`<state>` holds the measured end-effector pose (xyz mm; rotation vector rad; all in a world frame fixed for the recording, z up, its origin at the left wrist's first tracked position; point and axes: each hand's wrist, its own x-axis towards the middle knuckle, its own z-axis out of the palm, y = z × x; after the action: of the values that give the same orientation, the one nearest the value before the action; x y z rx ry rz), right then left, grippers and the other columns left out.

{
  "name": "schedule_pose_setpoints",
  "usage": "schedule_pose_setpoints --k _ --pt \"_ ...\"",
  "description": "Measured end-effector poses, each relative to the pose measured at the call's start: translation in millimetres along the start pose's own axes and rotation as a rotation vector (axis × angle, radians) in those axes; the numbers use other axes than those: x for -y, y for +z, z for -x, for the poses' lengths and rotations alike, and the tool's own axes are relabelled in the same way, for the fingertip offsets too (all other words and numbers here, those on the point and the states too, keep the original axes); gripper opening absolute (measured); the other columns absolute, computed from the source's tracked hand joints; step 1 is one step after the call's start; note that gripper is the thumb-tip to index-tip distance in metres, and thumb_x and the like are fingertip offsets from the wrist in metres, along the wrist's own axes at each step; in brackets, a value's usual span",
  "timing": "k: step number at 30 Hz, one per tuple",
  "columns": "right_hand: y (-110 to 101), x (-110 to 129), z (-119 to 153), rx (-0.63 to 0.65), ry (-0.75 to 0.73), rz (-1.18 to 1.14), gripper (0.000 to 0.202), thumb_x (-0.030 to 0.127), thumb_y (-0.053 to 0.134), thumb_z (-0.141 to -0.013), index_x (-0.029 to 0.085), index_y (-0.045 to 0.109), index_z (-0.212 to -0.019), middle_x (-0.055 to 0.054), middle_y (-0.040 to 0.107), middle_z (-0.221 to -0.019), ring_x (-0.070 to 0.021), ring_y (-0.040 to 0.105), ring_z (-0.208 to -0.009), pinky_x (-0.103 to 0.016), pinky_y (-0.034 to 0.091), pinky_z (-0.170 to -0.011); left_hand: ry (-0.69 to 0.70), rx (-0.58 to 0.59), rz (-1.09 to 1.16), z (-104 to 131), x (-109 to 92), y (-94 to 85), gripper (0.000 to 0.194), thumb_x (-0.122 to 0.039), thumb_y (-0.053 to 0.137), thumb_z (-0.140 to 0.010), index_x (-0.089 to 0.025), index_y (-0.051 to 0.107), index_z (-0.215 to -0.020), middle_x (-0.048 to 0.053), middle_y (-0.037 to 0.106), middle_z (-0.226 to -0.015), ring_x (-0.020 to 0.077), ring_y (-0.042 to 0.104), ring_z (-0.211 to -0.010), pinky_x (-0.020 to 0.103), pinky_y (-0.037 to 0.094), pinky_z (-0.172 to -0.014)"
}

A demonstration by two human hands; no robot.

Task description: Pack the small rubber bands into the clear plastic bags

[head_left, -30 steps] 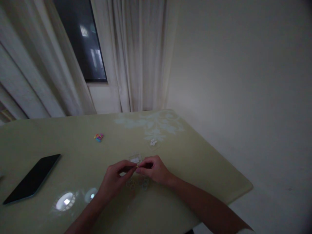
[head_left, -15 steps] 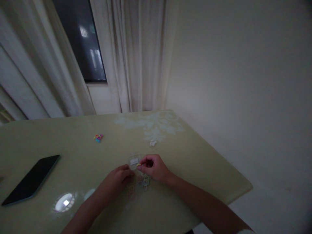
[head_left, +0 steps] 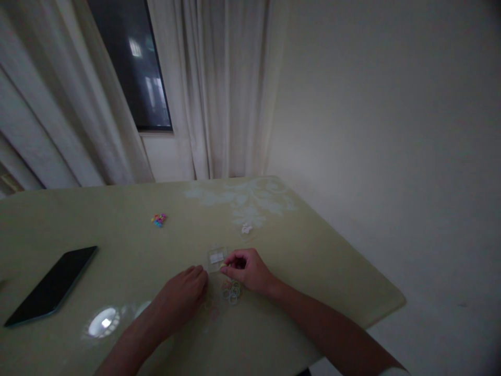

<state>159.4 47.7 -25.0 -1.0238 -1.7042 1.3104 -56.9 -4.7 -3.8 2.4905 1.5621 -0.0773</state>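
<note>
A small clear box point(head_left: 216, 257) with a white label lies on the table. At its near right corner, my right hand point(head_left: 246, 269) pinches a small pale yellow elastic band point(head_left: 223, 266) between thumb and index finger. Just below that hand is a loose pile of pastel elastic bands point(head_left: 232, 292). My left hand point(head_left: 187, 290) rests left of the box with its fingers curled down and together; whatever they hold, if anything, is hidden. Beside its fingertips lie a few faint yellow and pink bands point(head_left: 209, 304).
Beyond the box sits a little heap of white pieces point(head_left: 246, 228). Small bright multicoloured pieces point(head_left: 158, 220) are clustered farther back left. A dark tablet point(head_left: 52, 284) lies at the left. The table's point(head_left: 332, 271) right edge runs along the wall.
My left hand has drawn back slightly to the left, away from the box, its fingers curling in. My right hand keeps its pinch in nearly the same spot.
</note>
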Motion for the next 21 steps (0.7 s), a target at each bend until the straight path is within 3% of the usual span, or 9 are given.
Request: schedule_pose_setpoints --k 7,14,17,21 --pt "-0.3 -2.5 -0.6 -0.014 -0.019 0.013 0.029 0.039 0.085 -0.075 0.013 0.076 -0.082 0.002 0.060 -0.064 -0.0100 0.048 -0.058 -0.023 0.037 -0.055 0.000 -0.014 -0.045 -4.6 5.5 11.5 0.027 -0.011 0.038 -0.095 -0.014 0.065 -0.098 0.018 0.071 -0.102 0.0322 0.067 -0.098 0.044 0.051 -0.088" --pt "0.5 -1.6 0.5 -0.021 -0.020 0.045 0.023 0.035 0.082 -0.077 0.013 0.077 -0.083 0.002 0.059 -0.063 -0.0097 0.047 -0.056 -0.023 0.035 -0.053 -0.048 -0.256 0.326 -13.4 13.5 12.3 0.010 -0.016 0.043 -0.089 -0.022 0.050 -0.086 0.003 0.064 -0.081 0.0188 0.059 -0.071 0.028 0.044 -0.067" --pt "1.8 -2.0 1.0 -0.039 -0.026 0.070 0.021 0.033 0.081 -0.078 0.013 0.078 -0.084 0.002 0.060 -0.062 -0.0098 0.046 -0.056 -0.023 0.035 -0.053 -0.020 -0.349 0.473 -16.3 13.9 13.1 0.010 -0.021 0.046 -0.090 -0.022 0.055 -0.088 0.002 0.066 -0.082 0.0176 0.060 -0.071 0.027 0.045 -0.067" --pt "2.2 -4.6 -0.4 -0.079 -0.050 0.101 0.018 0.030 0.081 -0.078 0.013 0.080 -0.084 0.001 0.062 -0.063 -0.0100 0.047 -0.057 -0.023 0.036 -0.054 -0.016 -0.359 0.606 -15.9 16.0 12.9 0.019 -0.030 0.053 -0.094 -0.021 0.068 -0.101 0.004 0.075 -0.089 0.0189 0.067 -0.077 0.027 0.048 -0.070"
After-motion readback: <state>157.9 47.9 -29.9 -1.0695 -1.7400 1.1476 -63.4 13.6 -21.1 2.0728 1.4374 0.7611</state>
